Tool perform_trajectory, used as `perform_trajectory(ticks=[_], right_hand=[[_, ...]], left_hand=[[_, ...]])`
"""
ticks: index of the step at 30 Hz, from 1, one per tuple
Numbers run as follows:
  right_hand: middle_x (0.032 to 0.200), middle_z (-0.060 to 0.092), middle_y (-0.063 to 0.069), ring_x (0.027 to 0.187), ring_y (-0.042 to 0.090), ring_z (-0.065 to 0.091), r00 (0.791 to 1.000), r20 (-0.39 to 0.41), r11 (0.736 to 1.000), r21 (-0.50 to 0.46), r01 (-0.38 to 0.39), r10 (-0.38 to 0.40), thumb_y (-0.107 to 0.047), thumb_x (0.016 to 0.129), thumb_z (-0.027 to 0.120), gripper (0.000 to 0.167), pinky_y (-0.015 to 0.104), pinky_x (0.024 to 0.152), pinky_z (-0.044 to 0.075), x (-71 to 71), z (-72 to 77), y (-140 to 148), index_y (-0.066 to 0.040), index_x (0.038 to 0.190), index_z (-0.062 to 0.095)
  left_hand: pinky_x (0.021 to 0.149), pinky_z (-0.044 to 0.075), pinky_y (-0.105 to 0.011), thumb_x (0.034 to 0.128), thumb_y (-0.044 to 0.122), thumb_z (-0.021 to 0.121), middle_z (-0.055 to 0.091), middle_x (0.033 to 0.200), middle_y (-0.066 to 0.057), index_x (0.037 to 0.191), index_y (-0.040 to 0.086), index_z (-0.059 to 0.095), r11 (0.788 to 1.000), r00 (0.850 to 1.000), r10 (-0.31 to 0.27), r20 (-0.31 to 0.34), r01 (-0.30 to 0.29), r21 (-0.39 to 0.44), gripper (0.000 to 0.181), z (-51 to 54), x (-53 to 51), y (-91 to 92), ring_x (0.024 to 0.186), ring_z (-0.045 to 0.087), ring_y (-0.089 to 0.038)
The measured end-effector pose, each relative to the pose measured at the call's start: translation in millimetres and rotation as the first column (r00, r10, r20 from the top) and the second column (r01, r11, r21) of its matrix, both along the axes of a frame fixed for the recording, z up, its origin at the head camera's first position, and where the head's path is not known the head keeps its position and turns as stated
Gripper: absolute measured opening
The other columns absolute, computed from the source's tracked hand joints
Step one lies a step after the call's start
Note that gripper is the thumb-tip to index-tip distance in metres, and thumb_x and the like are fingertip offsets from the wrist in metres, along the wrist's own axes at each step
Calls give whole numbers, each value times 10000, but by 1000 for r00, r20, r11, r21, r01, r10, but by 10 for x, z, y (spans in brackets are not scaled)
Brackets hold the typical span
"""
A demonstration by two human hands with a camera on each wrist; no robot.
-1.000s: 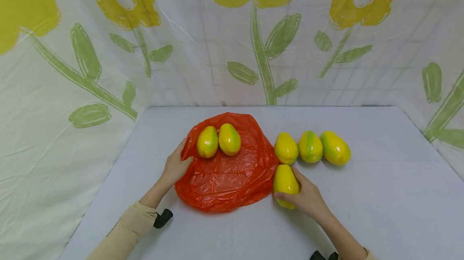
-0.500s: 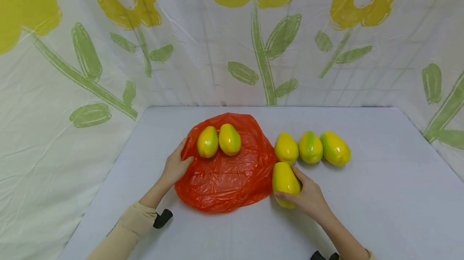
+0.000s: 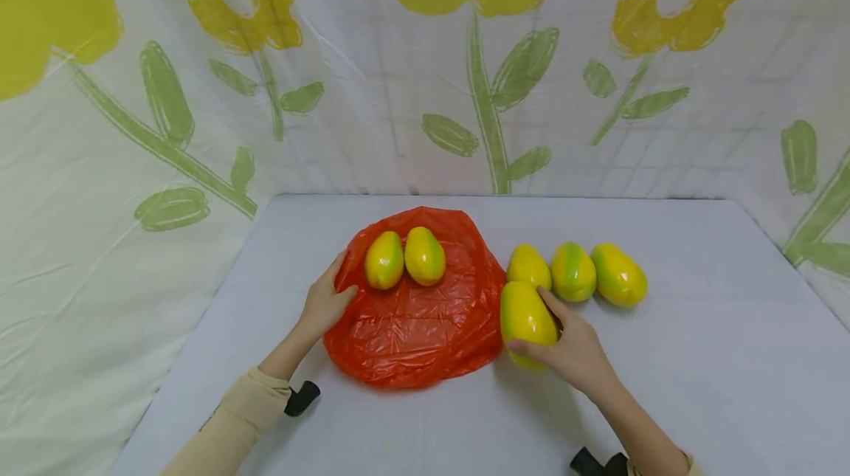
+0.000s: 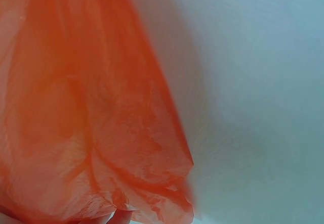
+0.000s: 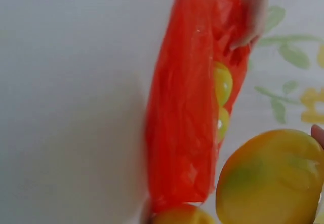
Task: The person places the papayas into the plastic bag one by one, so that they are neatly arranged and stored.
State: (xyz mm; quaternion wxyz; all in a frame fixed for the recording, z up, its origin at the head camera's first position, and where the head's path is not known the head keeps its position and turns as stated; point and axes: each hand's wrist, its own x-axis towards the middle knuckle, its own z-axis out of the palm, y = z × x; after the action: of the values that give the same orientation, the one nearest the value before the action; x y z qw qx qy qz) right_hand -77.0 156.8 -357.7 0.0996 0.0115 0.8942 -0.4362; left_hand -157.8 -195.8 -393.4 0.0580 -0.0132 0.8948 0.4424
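A red plastic bag lies spread open on the white table, with two yellow-green papayas, a left one and a right one, inside its far part. My left hand grips the bag's left rim, thumb on the inner side; its other fingers are partly hidden by the plastic. Just off the bag's right edge, my right hand holds another papaya between thumb and fingers, raised above the table. The right wrist view shows this papaya large in front of the bag.
Right of the bag stands a row of three papayas: a left one, partly covered by the held fruit, a middle one and a right one. A white cloth printed with yellow flowers hangs behind the table.
My right hand has raised the papaya off the table and moved it slightly away from me, so it now overlaps the row's left fruit. The left hand stays on the bag's rim.
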Motion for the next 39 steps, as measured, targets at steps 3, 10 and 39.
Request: perform_trajectory(ticks=[3,10,39], right_hand=[[1489,316,316,1283,450,400,1000,-15,1000,-17,3,-4,-390,787,788,998,606,1011,391,-39,39,2,9,1522,244],[1502,292,309,1274,447,391,1000,-15,999,-31,12,-13,-391,815,763,986,597,1012,395,-196,147,8,-7,1535,210],[1552,286,200,1353,401,333,996,-87,992,-128,-16,5,-362,811,772,964,569,1073,340,-654,287,-224,-53,1544,226]], left_hand=[[1025,382,-590,954,62,466,263,1540,-260,1552,35,149,1000,1000,4,2,-4,3,677,10,0,4,1300,391,-452],[1012,399,-585,957,50,470,276,1531,-268,1550,27,156,1000,1000,0,-6,0,13,671,7,12,8,1272,421,-454],[992,412,-588,954,52,477,286,1525,-273,1543,17,183,1000,1000,6,-22,-6,-6,660,12,19,38,1283,419,-463]])
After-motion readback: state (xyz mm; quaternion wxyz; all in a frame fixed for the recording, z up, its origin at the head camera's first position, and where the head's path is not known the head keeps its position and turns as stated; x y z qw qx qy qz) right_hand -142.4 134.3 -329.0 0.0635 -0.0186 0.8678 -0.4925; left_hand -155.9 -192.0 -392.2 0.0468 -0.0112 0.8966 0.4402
